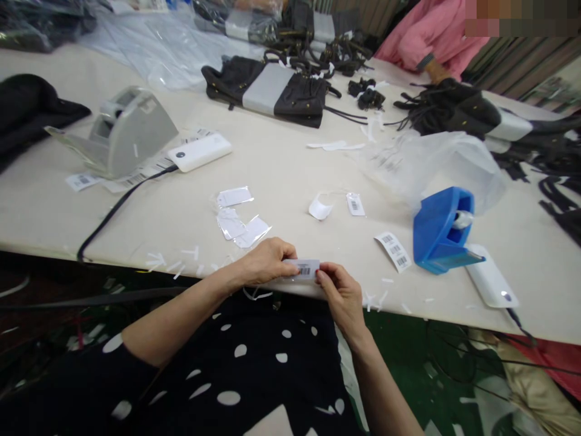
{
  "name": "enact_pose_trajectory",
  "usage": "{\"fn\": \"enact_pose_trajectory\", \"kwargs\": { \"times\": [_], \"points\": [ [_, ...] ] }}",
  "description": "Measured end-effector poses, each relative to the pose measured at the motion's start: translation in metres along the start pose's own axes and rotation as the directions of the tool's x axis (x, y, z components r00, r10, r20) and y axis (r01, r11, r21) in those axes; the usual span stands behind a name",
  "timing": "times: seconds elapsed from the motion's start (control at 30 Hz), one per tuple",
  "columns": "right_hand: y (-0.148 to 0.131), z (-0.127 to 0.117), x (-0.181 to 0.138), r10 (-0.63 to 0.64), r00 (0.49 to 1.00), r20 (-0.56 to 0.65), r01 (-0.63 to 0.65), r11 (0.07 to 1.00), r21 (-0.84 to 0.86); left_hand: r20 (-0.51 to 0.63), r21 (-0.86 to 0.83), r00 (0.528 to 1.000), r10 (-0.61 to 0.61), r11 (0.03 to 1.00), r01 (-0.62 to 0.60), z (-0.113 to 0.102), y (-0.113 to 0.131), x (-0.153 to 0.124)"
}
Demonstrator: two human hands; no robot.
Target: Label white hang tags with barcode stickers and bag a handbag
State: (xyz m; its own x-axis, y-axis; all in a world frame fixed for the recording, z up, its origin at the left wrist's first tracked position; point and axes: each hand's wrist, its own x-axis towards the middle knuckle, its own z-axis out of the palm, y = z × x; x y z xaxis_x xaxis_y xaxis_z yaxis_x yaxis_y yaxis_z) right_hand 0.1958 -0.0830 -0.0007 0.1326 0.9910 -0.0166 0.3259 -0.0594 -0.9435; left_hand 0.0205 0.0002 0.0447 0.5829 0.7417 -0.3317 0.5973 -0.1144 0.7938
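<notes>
A white barcode tag [305, 268] is pinched between my two hands at the front edge of the table. My left hand [267, 261] grips its left end, thumb on top. At the tag's right end the fingertips of my right hand [342, 293] are closed on it. Just beyond lie several white tags [236, 224] in clear sleeves. A curled white tag [320, 207] and a small barcode tag [355, 204] joined by a thin string lie farther off. To the right, a strip of barcode stickers [394, 251] rests beside a blue tape dispenser [438, 233].
A grey tape dispenser [136, 130] and a white power bank [202, 151] with a black cable stand at the left. Another white power bank [492, 278] is at the right edge. Black bags [299, 97] lie at the back, near a person in a pink sleeve [422, 36].
</notes>
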Motion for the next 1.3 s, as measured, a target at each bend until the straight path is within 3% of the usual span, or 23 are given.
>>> {"fn": "enact_pose_trajectory", "kwargs": {
  "times": [0.1, 0.2, 0.4, 0.47, 0.53, 0.63, 0.7, 0.8, 0.93, 1.03, 1.13, 1.2, 1.3],
  "points": [
    [-0.003, 0.002, -0.004, -0.001, 0.999, 0.045, 0.000, 1.000, 0.011, 0.026, 0.033, 1.000, 0.003, 0.999, -0.004, 0.002, 0.005, 0.001],
    [-0.008, -0.001, -0.003, 0.009, 1.000, 0.010, -0.009, 1.000, 0.012, 0.044, 0.000, 0.999, 0.003, 1.000, -0.003, 0.002, 0.008, 0.004],
    [-0.010, 0.003, 0.006, 0.126, 0.983, 0.130, -0.167, 0.907, 0.386, 0.050, -0.386, 0.998, -0.035, 0.921, 0.051, 0.002, 0.004, 0.011],
    [-0.007, 0.007, 0.007, 0.180, 0.981, 0.071, -0.192, 0.871, 0.453, 0.036, -0.521, 0.995, -0.097, 0.848, 0.102, 0.002, 0.000, 0.010],
    [-0.003, 0.008, 0.007, 0.240, 0.971, 0.011, -0.212, 0.838, 0.503, 0.097, -0.615, 0.988, -0.124, 0.772, 0.158, 0.003, -0.004, 0.005],
    [0.001, 0.003, 0.008, 0.284, 0.959, -0.018, -0.232, 0.815, 0.531, 0.244, -0.680, 0.965, -0.097, 0.693, 0.241, 0.006, -0.010, -0.004],
    [0.002, -0.002, 0.012, 0.295, 0.954, -0.052, -0.223, 0.814, 0.536, 0.263, -0.674, 0.958, -0.115, 0.688, 0.268, 0.009, -0.012, -0.008],
    [0.004, -0.012, 0.018, 0.337, 0.933, -0.125, -0.211, 0.796, 0.567, 0.174, -0.618, 0.974, -0.145, 0.754, 0.223, 0.011, -0.012, -0.009],
    [0.005, -0.021, 0.027, 0.358, 0.922, -0.150, -0.195, 0.762, 0.618, 0.055, -0.512, 0.994, -0.097, 0.852, 0.112, 0.007, -0.011, -0.003],
    [0.000, -0.029, 0.044, 0.360, 0.911, -0.201, -0.150, 0.744, 0.651, -0.120, -0.402, 0.989, -0.087, 0.915, 0.031, 0.000, -0.007, 0.010],
    [-0.006, -0.046, 0.080, 0.363, 0.874, -0.322, -0.050, 0.727, 0.685, -0.337, -0.333, 0.939, -0.070, 0.942, -0.049, -0.011, 0.003, 0.026],
    [-0.007, -0.061, 0.108, 0.349, 0.848, -0.398, -0.009, 0.761, 0.649, -0.488, -0.286, 0.871, -0.061, 0.954, -0.093, -0.022, 0.007, 0.034],
    [-0.001, -0.078, 0.136, 0.325, 0.830, -0.453, -0.174, 0.923, 0.344, -0.643, -0.116, 0.766, -0.008, 0.989, -0.087, -0.038, -0.001, 0.034]
  ]
}}
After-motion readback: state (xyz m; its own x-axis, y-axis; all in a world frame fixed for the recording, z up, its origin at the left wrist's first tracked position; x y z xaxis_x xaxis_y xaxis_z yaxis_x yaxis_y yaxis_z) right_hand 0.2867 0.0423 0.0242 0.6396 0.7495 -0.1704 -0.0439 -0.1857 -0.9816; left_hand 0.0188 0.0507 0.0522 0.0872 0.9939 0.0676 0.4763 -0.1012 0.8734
